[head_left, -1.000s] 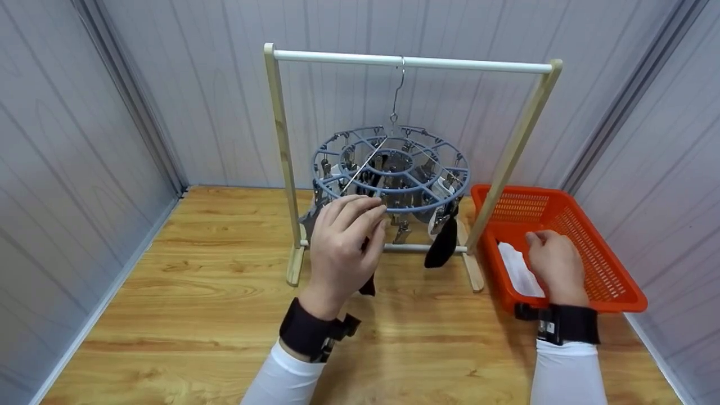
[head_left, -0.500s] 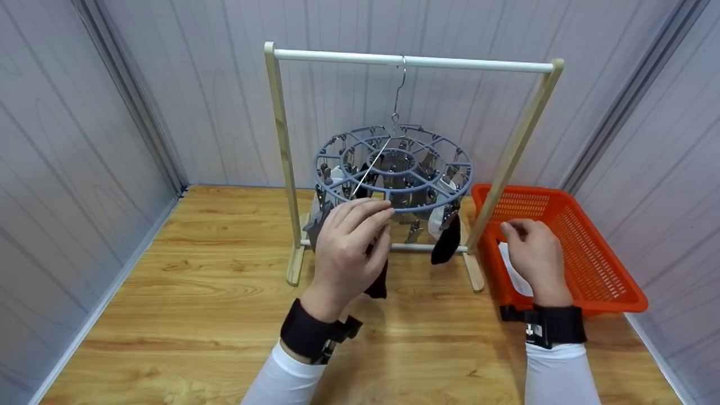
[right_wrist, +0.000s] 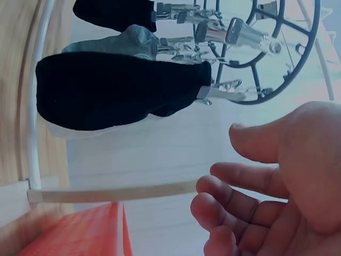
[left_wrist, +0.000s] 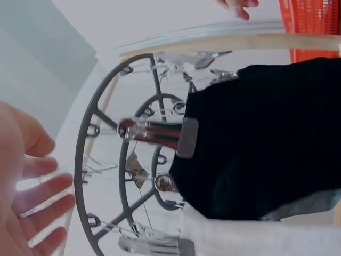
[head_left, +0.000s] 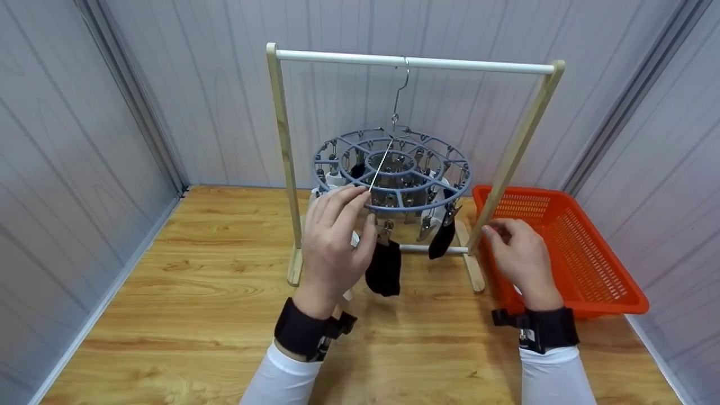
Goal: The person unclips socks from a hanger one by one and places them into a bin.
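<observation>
My left hand [head_left: 337,242] is at the front rim of a round grey-blue clip hanger [head_left: 400,209], its fingers loosely bent and holding nothing; contact with the rim is unclear. A black sock [head_left: 384,270] hangs from a clip just right of this hand. In the left wrist view, a metal clip [left_wrist: 160,133] bites a black sock [left_wrist: 256,138], with white cloth [left_wrist: 256,240] below it. My right hand [head_left: 520,259], fingers loosely bent around nothing, is in front of the basket's left side. Another black sock [right_wrist: 117,90] and a grey sock [right_wrist: 114,44] hang before it.
A wooden rack with a white top bar [head_left: 478,64] bears the hanger by a metal hook [head_left: 400,90]. An orange basket [head_left: 613,308] stands right of the rack's right post [head_left: 520,140]. A bit of white [head_left: 517,289] shows beside my right wrist. Panel walls surround the wooden surface.
The hanger has turned, bringing a black sock out from behind my left hand. My right hand has moved left from over the basket toward the rack's right post.
</observation>
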A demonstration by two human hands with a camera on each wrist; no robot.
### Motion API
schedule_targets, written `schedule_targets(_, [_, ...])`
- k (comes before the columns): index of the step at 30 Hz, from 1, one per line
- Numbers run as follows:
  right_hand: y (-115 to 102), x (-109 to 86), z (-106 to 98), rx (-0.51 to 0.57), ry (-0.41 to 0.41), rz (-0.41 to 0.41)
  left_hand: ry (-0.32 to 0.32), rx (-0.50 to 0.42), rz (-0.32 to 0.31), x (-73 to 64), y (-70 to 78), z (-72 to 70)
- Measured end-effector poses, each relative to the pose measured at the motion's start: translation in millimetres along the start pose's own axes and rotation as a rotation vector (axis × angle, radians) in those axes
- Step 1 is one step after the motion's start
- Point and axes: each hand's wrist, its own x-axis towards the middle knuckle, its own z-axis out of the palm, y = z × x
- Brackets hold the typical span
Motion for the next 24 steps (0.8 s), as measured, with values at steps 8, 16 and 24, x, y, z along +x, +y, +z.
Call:
schedule_targets(8, [-5.5,0.6,7.3,0.146,-0.131,-0.072,-0.114,0.081,-0.029,-2.8,-3.2,-0.3])
schedule_targets(16, [-9.0,-2.0,16.7,0.19,-0.293,-0.132,-0.176,0.047,0.034,-2.0,1.4,4.1])
schedule_targets(24, [-20.6,-5.2,44.1,0.237,-0.365,-0.235,-0.177,0.002,0.074,-2.7,5.5,8.9])
